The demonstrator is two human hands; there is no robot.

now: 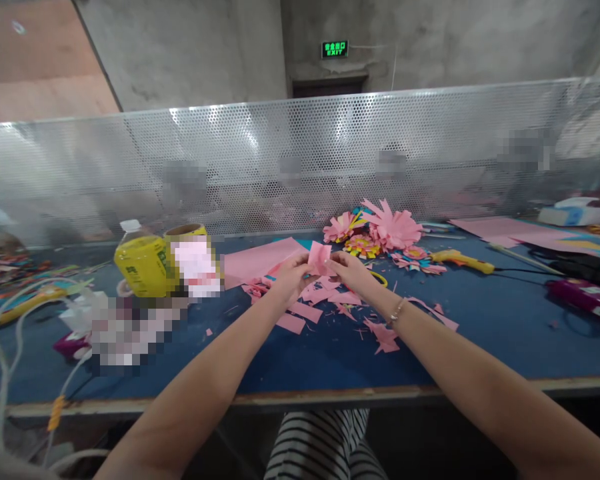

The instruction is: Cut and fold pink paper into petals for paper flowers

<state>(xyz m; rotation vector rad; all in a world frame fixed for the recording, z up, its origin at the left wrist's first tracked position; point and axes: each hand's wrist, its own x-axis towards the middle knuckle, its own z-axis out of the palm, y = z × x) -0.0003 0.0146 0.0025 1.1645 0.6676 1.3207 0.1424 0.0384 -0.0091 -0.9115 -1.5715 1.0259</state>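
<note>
A small pink piece of paper is held up between both hands above the table. My left hand pinches its left edge, and my right hand grips the right edge, a bracelet on that wrist. Beneath them lie loose pink paper strips and scraps, scattered on the blue tabletop. Just behind the left hand rests a larger pink paper sheet. Yellow-handled scissors, it seems, lie partly hidden by the right hand, with only a yellow loop showing.
Fringed paper flowers are piled behind my right hand, near a yellow glue gun. A yellow-labelled bottle and a blurred-out phone-like screen stand at left. A purple power strip lies right. Perforated metal partition runs behind.
</note>
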